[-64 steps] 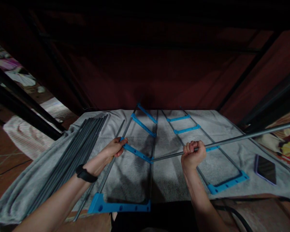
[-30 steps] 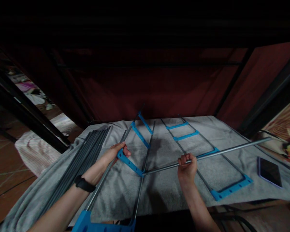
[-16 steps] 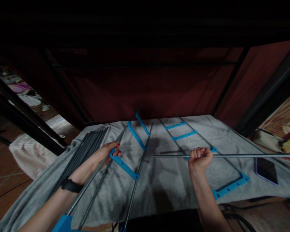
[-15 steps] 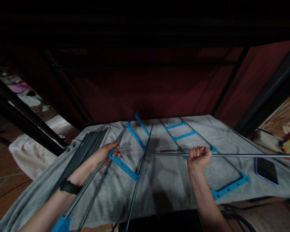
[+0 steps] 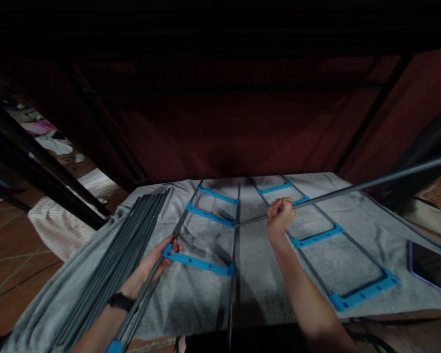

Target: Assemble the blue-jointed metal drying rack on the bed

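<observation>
My left hand (image 5: 157, 261) grips the left end of a blue crossbar (image 5: 200, 264) on a ladder-like frame (image 5: 235, 245) of grey rods, lying on a grey cloth (image 5: 250, 289). My right hand (image 5: 280, 215) is closed around a long grey rod (image 5: 353, 189) that runs up to the right edge. The rod's near tip touches the frame at a second blue crossbar (image 5: 211, 215). A third blue crossbar (image 5: 217, 195) lies farther back.
A second frame with blue crossbars (image 5: 318, 236) lies to the right. A bundle of grey rods (image 5: 121, 255) rests on the cloth's left side. A phone (image 5: 428, 265) lies at the right. Dark red fabric walls (image 5: 224, 127) and black poles (image 5: 40, 181) stand behind.
My right hand moved forward and left, tilting the rod so its tip meets the frame's farther crossbar. My left hand and the frame shifted so the crossbars lie nearly level.
</observation>
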A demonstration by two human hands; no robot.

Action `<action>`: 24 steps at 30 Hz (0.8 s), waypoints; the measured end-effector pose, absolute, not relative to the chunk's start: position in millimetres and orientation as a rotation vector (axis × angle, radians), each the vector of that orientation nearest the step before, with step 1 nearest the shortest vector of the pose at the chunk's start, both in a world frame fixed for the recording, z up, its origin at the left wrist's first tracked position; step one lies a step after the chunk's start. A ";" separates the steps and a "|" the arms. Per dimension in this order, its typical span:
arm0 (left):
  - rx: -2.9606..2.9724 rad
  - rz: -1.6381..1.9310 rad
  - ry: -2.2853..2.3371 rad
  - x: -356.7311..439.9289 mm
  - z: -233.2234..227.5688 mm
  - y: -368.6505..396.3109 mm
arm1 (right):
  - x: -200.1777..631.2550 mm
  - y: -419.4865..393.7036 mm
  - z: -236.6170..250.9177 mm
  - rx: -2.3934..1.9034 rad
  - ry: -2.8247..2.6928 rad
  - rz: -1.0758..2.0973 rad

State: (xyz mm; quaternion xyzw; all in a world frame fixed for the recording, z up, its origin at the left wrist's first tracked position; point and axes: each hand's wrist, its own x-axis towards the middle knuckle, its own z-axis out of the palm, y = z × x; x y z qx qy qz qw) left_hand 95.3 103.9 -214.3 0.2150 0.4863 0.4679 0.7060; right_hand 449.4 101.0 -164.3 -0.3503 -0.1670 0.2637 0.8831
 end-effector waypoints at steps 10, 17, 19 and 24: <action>0.301 1.082 1.113 104.6 -267.4 92.1 | 444.7 122.8 -147.6 -0.804 -0.559 0.570; 0.331 1.061 1.064 98.5 -286.0 92.3 | 430.3 136.3 -152.2 -0.859 -0.630 0.631; 0.336 1.074 1.050 96.5 -293.2 93.9 | 427.4 138.3 -150.6 -0.865 -0.664 0.647; 0.384 1.063 1.009 94.4 -300.8 96.9 | 427.2 151.7 -143.1 -0.861 -0.784 0.725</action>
